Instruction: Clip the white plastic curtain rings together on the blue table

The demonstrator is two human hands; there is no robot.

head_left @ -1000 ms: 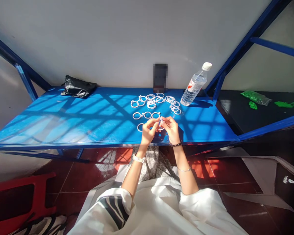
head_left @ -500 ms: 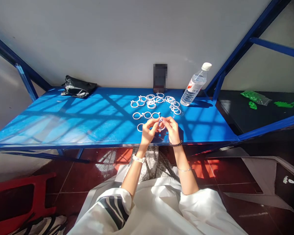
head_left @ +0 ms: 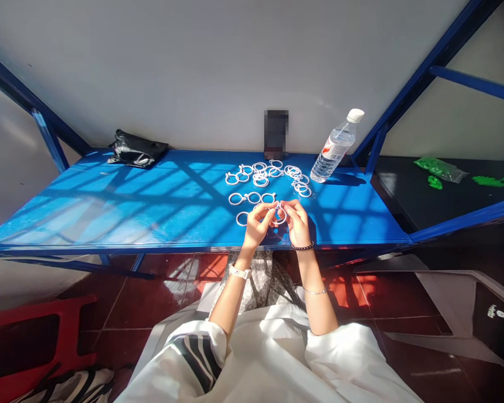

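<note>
Between my two hands, just above the front of the blue table (head_left: pixel 185 224), is a white curtain ring (head_left: pixel 284 220). My left hand (head_left: pixel 257 223) is closed, pinching the ring's top near its small eyelet. My right hand (head_left: pixel 298 223) pinches the same spot from the other side, and the ring's loop hangs below the fingertips. Fingers partly hide the eyelet. Beyond and to the left lie loose curtain rings, among them one ring (head_left: pixel 236 204) in a short row and another ring (head_left: pixel 237 219) nearer the edge. Several more rings (head_left: pixel 261 185) are heaped farther back.
A water bottle (head_left: pixel 332 154) stands at the back right. By the wall is a dark blurred upright object (head_left: pixel 276 134). A black plastic bag (head_left: pixel 138 150) lies back left. Blue frame bars (head_left: pixel 380 145) rise at the table's sides. Green items in a clear bag (head_left: pixel 439 168) lie on the dark surface at right.
The ring's loop shows more fully between my hands now. Both hands have shifted very slightly right, still pinching at its top. The rings on the table lie as before.
</note>
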